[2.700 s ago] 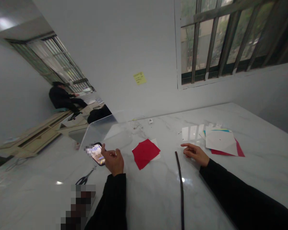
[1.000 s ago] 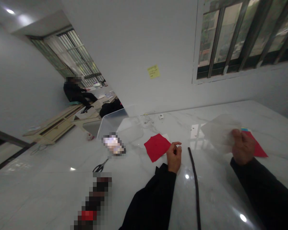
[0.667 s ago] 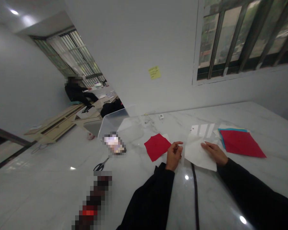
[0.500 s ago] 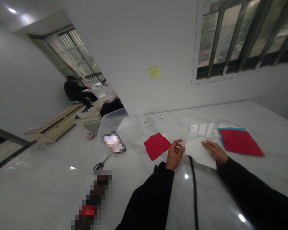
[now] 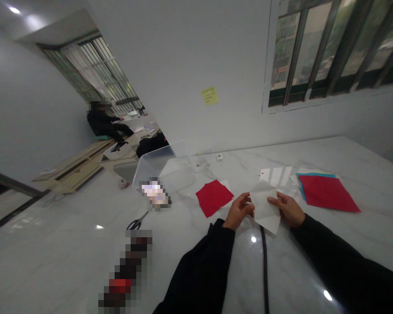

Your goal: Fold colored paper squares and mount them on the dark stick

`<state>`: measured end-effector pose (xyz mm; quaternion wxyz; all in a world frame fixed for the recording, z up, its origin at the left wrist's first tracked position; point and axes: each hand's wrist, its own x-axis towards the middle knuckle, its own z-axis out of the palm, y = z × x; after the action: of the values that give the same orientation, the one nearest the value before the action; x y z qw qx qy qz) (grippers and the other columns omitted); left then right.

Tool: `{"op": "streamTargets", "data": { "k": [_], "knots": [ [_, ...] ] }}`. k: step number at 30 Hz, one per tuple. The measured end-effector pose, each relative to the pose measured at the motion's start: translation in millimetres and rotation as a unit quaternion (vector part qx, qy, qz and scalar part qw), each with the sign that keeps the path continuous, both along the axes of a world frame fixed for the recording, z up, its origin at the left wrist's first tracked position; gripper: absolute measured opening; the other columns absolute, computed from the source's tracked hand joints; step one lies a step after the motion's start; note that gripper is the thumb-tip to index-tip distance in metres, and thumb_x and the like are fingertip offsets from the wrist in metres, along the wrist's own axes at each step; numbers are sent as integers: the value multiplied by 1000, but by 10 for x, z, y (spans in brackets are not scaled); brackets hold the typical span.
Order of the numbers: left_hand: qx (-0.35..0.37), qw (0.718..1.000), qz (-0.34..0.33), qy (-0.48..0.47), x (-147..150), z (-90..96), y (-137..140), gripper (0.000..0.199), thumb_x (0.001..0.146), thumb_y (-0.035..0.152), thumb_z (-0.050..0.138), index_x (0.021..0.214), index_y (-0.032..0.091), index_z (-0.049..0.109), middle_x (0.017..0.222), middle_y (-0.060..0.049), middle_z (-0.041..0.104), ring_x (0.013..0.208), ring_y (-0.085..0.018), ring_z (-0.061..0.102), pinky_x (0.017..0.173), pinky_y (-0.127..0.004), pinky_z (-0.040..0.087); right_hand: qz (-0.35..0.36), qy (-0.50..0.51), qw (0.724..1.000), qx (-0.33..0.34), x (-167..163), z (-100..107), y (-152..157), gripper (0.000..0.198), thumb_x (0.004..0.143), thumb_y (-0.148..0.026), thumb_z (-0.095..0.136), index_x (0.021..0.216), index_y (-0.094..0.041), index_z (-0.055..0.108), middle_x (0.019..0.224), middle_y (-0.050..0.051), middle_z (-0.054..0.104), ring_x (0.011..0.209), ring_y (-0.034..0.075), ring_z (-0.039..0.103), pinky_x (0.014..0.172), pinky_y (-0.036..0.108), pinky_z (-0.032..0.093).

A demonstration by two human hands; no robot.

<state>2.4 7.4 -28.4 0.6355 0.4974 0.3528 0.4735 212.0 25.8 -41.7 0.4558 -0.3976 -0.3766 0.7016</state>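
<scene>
Between my two hands is a sheet of white paper (image 5: 263, 207), creased and held tilted a little above the table. My right hand (image 5: 290, 209) pinches its right edge, thumb on the near face. At the left edge my left hand (image 5: 239, 210) has its fingers curled against the paper, partly hidden behind it. To the left lies a cut piece of red paper (image 5: 214, 198) with uneven edges, over a white piece. On the right is a stack of coloured sheets, with red paper (image 5: 329, 192) on top and blue and pale edges showing beneath.
Scissors (image 5: 136, 222) lie on the left of the marbled table (image 5: 68, 257), near a blurred-out phone (image 5: 155, 193). A clear plastic bin (image 5: 153, 163) stands behind. A dark strip (image 5: 265, 270) runs toward me. A person (image 5: 106, 124) sits far left. A yellow note (image 5: 210, 95) is on the wall.
The white paper has turned and shifted slightly left, now showing a narrower, pointed shape. My right hand has moved left with it, and my left hand has closed on its left edge.
</scene>
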Motion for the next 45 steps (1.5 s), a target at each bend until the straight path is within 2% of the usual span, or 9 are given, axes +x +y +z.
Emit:
{"op": "streamTargets", "data": {
  "k": [6,8,13,16,23,28,34,41,45],
  "knots": [
    [-20,999,33,27,13,-68,31,59,70,48,79,114,14,60,93,-8,67,74,-17,64,64,-28,49,15,-35,999,21,-5,-25,-10,42,72,-42,80,105,-20,65,95,6,78,78,25,74,71,34,60],
    [-25,998,36,33,29,-84,35,54,71,48,78,109,13,62,89,-8,69,77,-19,65,68,-29,50,31,-67,997,40,2,-11,-14,43,72,-45,79,103,-18,66,93,7,77,78,25,73,70,34,60],
    [-25,994,106,29,59,-81,39,45,69,48,80,94,13,65,91,-9,72,82,-20,66,78,-31,50,84,-124,984,98,12,46,-32,50,72,-52,76,106,-16,70,102,9,76,94,30,71,82,39,58],
    [-23,990,136,29,61,-54,36,43,69,47,79,93,13,66,93,-10,73,84,-20,67,79,-31,50,118,-126,979,104,6,59,-42,50,73,-51,76,109,-17,71,104,9,76,94,30,72,85,41,57],
    [-9,997,55,52,56,2,-4,54,69,41,82,111,12,65,106,-14,73,91,-24,68,81,-35,52,95,-123,982,106,-2,30,-27,49,75,-52,74,108,-16,71,98,8,77,91,29,72,83,41,57],
    [1,996,54,65,46,-5,-10,46,71,39,80,106,12,65,101,-12,73,86,-22,68,76,-32,52,103,-188,968,128,-12,25,-39,46,71,-52,75,98,-14,72,85,7,76,76,27,71,71,39,59],
    [5,995,52,84,52,-13,-2,43,70,37,80,103,13,64,97,-10,72,83,-20,67,73,-29,51,116,-195,962,151,-17,11,-39,44,72,-53,74,95,-16,74,94,7,77,88,29,71,80,40,57],
    [18,994,35,99,53,-40,-20,42,73,38,78,103,14,63,94,-9,72,80,-20,68,72,-29,51,111,-274,936,193,21,-6,-15,42,77,-53,70,93,-14,76,89,7,77,82,29,71,72,38,57],
    [20,994,28,100,73,-31,-44,44,73,39,78,105,15,62,94,-10,72,79,-19,67,71,-29,50,100,-270,935,206,4,48,-39,42,78,-50,70,99,-14,77,94,8,77,87,31,71,77,40,56]
  ]
}}
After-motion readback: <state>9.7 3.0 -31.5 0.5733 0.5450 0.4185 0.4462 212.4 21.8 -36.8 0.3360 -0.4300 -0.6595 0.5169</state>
